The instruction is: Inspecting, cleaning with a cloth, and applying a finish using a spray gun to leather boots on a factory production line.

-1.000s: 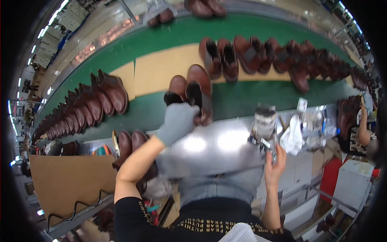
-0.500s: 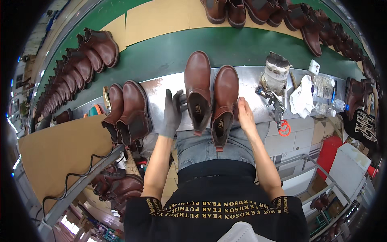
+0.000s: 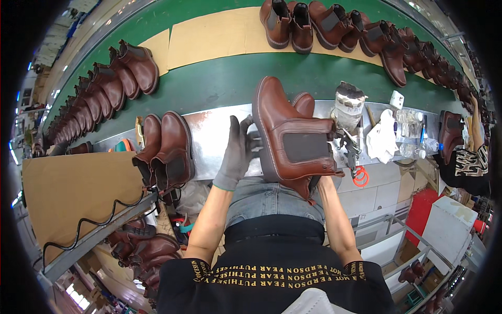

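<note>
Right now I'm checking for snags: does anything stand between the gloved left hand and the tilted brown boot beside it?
Nothing visible does. The left hand is open, right beside the sole of the tilted boot; whether it touches is unclear. A second boot, partly hidden, is behind the tilted one, not in between.

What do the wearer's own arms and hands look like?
Left hand: grey glove, darker fingers, lighter cuff. Right hand: mostly hidden; no glove shows at the wrist. Forearms bare, below short black sleeves with gold lettering.
</note>
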Demonstrator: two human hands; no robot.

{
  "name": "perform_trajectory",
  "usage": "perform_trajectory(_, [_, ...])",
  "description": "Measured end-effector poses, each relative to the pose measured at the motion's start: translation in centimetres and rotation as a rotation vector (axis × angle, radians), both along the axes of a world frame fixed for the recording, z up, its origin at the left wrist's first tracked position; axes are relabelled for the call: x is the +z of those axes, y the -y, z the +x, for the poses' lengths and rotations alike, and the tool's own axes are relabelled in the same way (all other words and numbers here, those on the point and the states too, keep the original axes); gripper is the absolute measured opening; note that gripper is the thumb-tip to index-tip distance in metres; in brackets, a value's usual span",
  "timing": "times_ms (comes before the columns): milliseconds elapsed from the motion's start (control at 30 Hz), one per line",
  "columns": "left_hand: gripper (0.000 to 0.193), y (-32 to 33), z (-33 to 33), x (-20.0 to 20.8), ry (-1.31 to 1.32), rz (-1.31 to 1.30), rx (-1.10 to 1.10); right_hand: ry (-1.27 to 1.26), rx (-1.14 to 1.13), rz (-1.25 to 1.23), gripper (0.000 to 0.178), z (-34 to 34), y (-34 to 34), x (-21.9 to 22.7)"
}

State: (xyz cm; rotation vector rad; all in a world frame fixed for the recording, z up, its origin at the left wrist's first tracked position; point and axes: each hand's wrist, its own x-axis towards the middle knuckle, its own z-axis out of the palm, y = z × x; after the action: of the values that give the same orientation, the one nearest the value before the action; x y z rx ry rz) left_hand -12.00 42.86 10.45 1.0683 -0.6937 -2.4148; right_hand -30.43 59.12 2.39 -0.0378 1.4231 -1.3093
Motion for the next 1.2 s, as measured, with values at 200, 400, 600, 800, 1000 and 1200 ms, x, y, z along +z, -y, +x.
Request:
perform_trajectory(200, [0.074, 1.4, 0.4, -5.8, -0.547, 0.497, 0.118, -0.145, -0.099, -0.228, 0.053, 0.4, 1.2, 4.2])
perform_trajectory(400, [0.051, -1.0, 1.6, -17.4, 0.022, -0.106, 0.09, -0.411, 0.036, -0.225, 0.065, 0.8, 2.5, 7.0])
perform_trajectory(600, [0.044, -3.0, -0.3, -15.8, 0.683, -0.334, 0.242, -0.591, 0.13, -0.281, 0.06, 1.2, 3.3, 7.9])
perform_trajectory(800, [0.037, -3.0, -3.4, -14.7, 1.361, -0.508, 0.448, 0.144, -0.022, -0.181, 0.044, 0.1, 4.1, 4.1])
perform_trajectory(1000, [0.035, -3.2, -4.1, -13.3, 1.846, -0.581, 0.576, 0.313, -0.052, -0.007, 0.05, 0.3, 5.3, 2.5])
perform_trajectory(1200, [0.047, -2.9, -3.1, -11.1, 1.811, -0.716, 0.366, 0.316, -0.105, 0.08, 0.061, 0.0, 4.8, -1.5])
